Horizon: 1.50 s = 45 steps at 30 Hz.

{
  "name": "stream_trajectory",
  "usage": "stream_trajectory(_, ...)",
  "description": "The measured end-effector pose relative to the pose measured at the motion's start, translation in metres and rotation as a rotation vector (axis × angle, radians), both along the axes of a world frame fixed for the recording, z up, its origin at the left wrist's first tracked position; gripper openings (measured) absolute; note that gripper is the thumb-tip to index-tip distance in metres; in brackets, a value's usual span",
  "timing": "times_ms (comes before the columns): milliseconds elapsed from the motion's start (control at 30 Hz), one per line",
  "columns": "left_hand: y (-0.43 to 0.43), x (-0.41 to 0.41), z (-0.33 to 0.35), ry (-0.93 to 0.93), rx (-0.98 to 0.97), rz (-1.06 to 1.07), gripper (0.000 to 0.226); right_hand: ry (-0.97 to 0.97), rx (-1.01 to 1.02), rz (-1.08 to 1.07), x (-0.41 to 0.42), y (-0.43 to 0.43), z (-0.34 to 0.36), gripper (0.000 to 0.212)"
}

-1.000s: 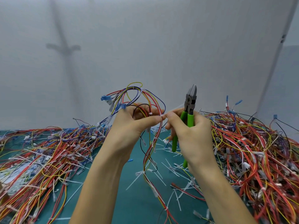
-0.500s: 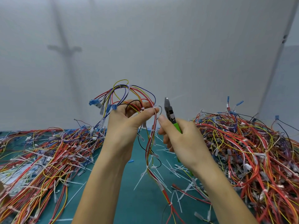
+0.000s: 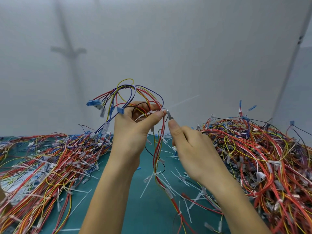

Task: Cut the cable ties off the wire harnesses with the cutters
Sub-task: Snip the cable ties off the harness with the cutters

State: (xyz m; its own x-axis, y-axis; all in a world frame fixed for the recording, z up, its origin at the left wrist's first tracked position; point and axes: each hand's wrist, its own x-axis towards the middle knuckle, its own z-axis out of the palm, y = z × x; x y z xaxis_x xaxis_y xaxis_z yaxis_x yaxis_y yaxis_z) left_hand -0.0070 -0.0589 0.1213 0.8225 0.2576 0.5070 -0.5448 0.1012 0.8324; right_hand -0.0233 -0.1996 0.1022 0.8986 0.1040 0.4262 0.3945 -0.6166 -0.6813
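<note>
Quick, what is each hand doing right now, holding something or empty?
Left hand: grips the wire harness between thumb and fingers.
Right hand: holds the cutters, tip at the harness.

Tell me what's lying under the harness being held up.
Teal mat strewn with loose white cable ties; the harness tail trails down onto it. Whatever lies beneath the two forearms is covered.

Teal table; red, yellow, blue wire harnesses; white cable ties
</note>
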Motion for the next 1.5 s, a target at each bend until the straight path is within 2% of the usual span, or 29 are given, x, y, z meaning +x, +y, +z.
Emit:
stream_trajectory(967, -0.0003, -0.0092, 0.0063, 0.002, 0.155, 0.044, 0.019, -0.052, -0.056, -0.018, 0.001, 0.0012, 0.0003, 0.08)
stream_trajectory(1500, -0.0011, -0.0089, 0.0054, 0.028, 0.179, 0.074, 0.016, -0.053, -0.065, -0.024, 0.0008, 0.0004, 0.0005, 0.085)
